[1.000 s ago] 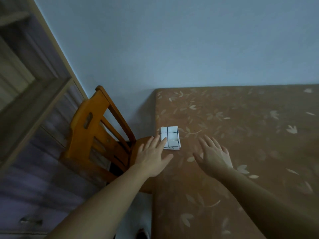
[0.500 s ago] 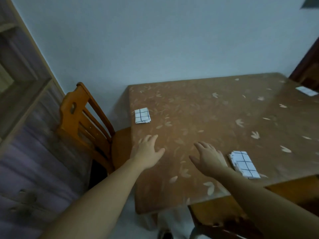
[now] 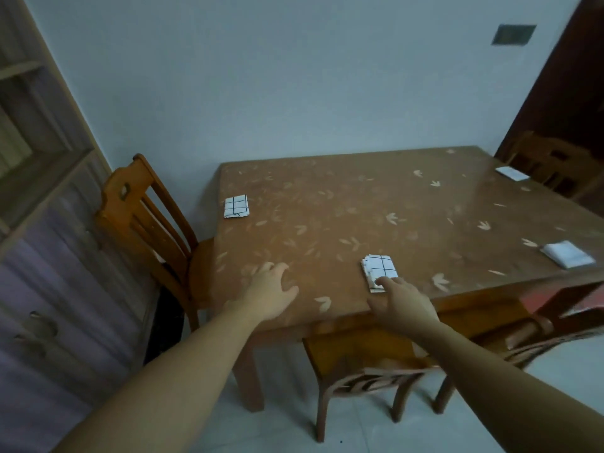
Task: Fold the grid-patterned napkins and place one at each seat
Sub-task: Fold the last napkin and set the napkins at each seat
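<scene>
Surface (image 3: pixel 376 204): one, brown and glossy, printed with pale leaves, set against the wall.

Chairs: four counted, all orange-brown wood. The left chair (image 3: pixel 147 217) is tucked in at the left edge. The near chair (image 3: pixel 369 371) sits under the near edge. The far chair (image 3: pixel 555 165) stands at the right end. A fourth chair (image 3: pixel 536 349), at the near right, is blurred.

Hands: two, with bare forearms. The left hand (image 3: pixel 271 289) lies over the near-left corner of the surface, grip slack and apart, holding nothing; contact with the surface cannot be confirmed. The right hand (image 3: pixel 402 302) is at the near edge, grip apart, and its fingertips (image 3: pixel 380 282) rest on the near napkin.

Napkins: four counted, each folded to a small flat rectangle and each lying before one chair.
- The near napkin (image 3: pixel 379 268) is white with a dark grid, its layered edges showing on the left side.
- The left napkin (image 3: pixel 236 206) is white with a dark grid.
- The right napkin (image 3: pixel 567 254) is white; its grid cannot be made out.
- The far napkin (image 3: pixel 511 173) is pale and too blurred for detail.
</scene>
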